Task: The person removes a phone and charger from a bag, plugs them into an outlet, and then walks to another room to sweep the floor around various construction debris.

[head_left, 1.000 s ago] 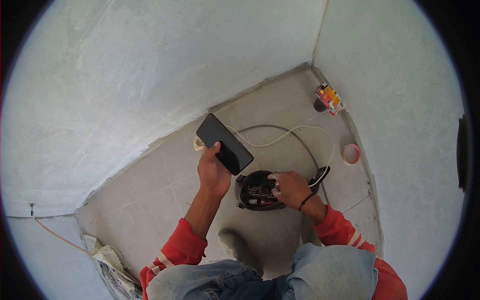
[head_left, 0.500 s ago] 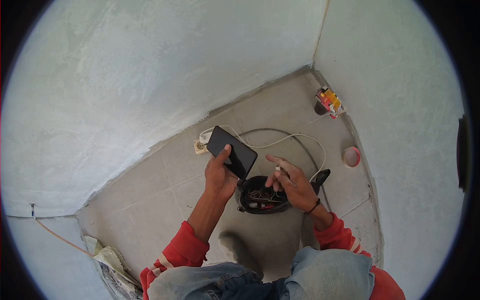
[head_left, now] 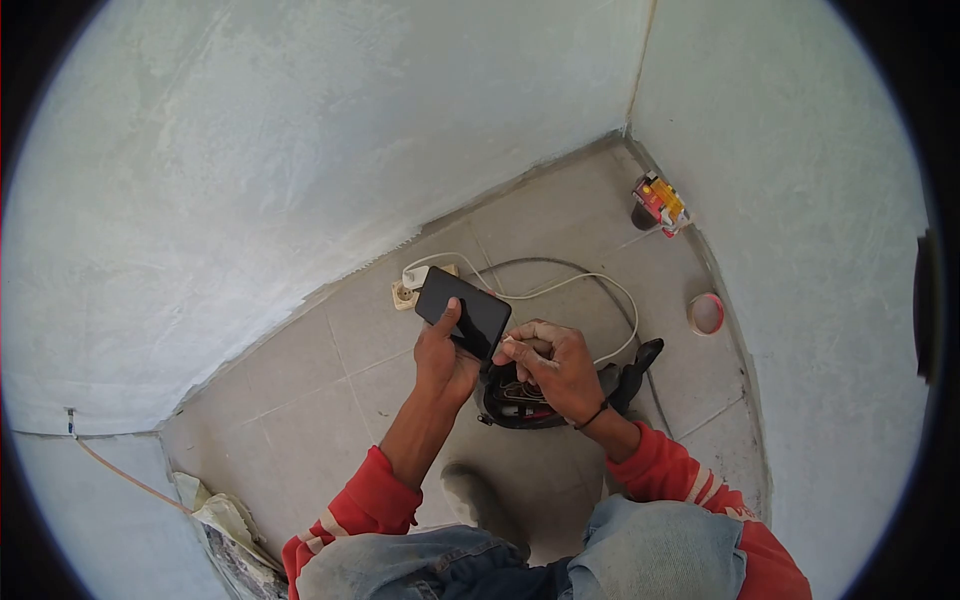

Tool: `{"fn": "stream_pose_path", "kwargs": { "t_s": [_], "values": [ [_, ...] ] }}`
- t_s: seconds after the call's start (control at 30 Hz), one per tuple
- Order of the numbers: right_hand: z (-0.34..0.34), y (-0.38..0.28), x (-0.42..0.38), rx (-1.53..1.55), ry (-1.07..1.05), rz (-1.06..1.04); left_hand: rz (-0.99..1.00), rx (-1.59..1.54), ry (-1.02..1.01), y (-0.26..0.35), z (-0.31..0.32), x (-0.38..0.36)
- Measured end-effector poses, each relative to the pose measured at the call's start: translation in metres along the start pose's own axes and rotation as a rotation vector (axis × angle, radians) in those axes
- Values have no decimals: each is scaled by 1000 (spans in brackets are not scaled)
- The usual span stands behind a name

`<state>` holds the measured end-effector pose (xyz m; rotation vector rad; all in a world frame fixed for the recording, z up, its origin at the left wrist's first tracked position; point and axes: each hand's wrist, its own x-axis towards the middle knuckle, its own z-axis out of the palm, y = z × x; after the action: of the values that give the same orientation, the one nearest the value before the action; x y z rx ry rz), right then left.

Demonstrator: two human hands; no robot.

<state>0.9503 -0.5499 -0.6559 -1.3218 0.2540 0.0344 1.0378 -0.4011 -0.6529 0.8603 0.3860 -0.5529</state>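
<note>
Closing on the phone (head_left: pixel 464 312) held by the left hand (head_left: pixel 445 358), the right hand (head_left: pixel 548 362) now pinches a white plug (head_left: pixel 513 343).

No text or label can be read.

Bare tiled floor (head_left: pixel 300 400) left of the pouch (head_left: pixel 515 400); white cable (head_left: pixel 560 285), socket (head_left: pixel 405 293) and tape roll (head_left: pixel 705 312) beyond.
</note>
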Motion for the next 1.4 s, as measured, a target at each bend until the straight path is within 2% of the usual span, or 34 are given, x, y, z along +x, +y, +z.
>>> {"fn": "stream_pose_path", "kwargs": {
  "t_s": [0.43, 0.7, 0.83, 1.1, 1.4],
  "values": [
    [-13, -2, 4, 86, 15, 52, 279, 83, -43, -2, 27, -8],
    [-29, -10, 12, -80, -139, 51, 367, 159, -99, -3, 37, -13],
    [-31, -13, 12, -215, -188, 8, 361, 169, -116, -5, 35, -14],
    [-11, -1, -1, -162, 53, -68, 253, -36, -82, -8, 24, -6],
    [-13, 7, 3, -284, -12, -113, 293, 60, -79, -9, 20, -9]
  ]
}}
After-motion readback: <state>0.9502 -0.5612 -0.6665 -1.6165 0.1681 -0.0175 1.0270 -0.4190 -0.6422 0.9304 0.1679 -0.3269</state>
